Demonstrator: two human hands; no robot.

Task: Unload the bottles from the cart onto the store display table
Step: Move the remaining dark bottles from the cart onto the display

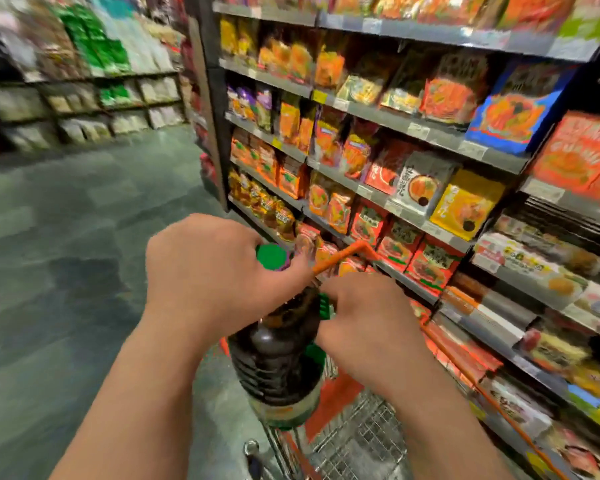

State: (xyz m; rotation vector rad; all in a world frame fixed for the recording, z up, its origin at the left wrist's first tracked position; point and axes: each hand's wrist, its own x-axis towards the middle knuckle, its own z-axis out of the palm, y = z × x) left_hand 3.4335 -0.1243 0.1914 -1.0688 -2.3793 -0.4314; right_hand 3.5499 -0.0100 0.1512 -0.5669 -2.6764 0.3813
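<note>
A large dark bottle (274,355) with a green cap (271,257) and a pale label hangs over the cart (361,441), a wire basket with an orange rim. My left hand (208,268) grips the bottle's neck just under the cap. My right hand (368,323) is curled round the green handle (326,304) on the bottle's shoulder. A second green cap (314,355) shows behind the bottle, low in the cart; what it belongs to is hidden. The whole view is blurred by motion.
Shelves (413,129) packed with orange, red and yellow food packets run close along the right of the cart. Grey tiled aisle floor (66,254) stretches to the left. More stocked shelving (84,98) stands at the far left end.
</note>
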